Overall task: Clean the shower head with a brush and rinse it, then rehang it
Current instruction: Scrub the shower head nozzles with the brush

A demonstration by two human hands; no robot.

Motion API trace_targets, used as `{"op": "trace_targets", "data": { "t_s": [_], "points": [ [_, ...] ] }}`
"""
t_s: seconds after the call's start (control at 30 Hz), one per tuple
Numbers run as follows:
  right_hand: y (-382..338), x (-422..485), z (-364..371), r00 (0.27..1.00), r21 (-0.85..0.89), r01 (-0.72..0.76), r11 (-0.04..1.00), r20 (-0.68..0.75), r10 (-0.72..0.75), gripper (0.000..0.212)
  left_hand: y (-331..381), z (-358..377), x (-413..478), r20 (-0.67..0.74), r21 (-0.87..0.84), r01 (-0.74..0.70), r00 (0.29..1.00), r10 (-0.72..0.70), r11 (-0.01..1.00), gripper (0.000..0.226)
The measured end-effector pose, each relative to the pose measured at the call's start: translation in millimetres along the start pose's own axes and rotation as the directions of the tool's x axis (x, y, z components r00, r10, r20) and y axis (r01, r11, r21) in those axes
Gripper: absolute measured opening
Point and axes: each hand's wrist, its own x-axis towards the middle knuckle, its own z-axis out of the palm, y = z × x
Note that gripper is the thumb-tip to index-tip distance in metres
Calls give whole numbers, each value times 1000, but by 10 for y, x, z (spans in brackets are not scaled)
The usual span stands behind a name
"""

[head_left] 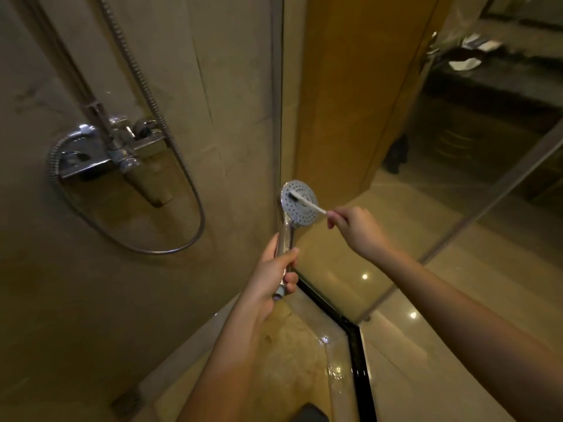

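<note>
L hand [275,269] fist-wrapped on shower head [298,205] handle; R hand [350,222] pinching toothbrush [306,201], bristles on faceplate. Risk: wet chrome handle twists/slips under scrub pressure; thin pinch loses brush.

Your left hand [275,274] covers most of the shower head [298,205] handle. Your right hand [353,228] hides the rear of the brush [306,201]; its bristles are too small to resolve. The hose [143,83] runs off the top edge. Items on the far table [499,77] are blurred beyond identification.
</note>
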Motion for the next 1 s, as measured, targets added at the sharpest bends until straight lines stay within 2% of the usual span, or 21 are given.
{"op": "trace_targets", "data": {
  "t_s": [0.07,0.2,0.33,0.47,0.6,0.7,0.77,0.87,1.0],
  "points": [
    [102,86,-52,999,7,-29,1000,-30,30,36,-63,148,40,-16,-18,14,1000,-14,1000,44],
    [203,-8,-13,993,-111,78,991,95,-67,37,-163,302,112,-65,-74,12,998,-17,997,45],
    [461,213,-129,999,-87,-21,996,32,24,36,-198,436,156,-95,-6,-1,995,0,1000,47],
    [499,154,-72,985,-141,126,982,132,-108,32,-190,461,152,-140,-20,-30,990,27,999,45],
    [563,312,-113,994,-108,96,990,70,-89,33,-154,473,148,-174,4,-52,983,52,999,46],
    [473,242,-36,975,-133,212,968,101,-200,29,-130,448,168,-195,1,-60,979,60,998,47],
    [437,239,-44,973,-168,220,961,103,-204,29,-110,403,201,-187,3,-46,981,46,999,48],
    [443,336,-68,987,-114,152,982,65,-145,30,-98,389,241,-161,-3,-4,987,4,1000,48],
    [372,267,-7,974,-182,210,961,120,-190,25,-69,303,202,-131,-31,9,991,-13,999,44]
  ]
}}
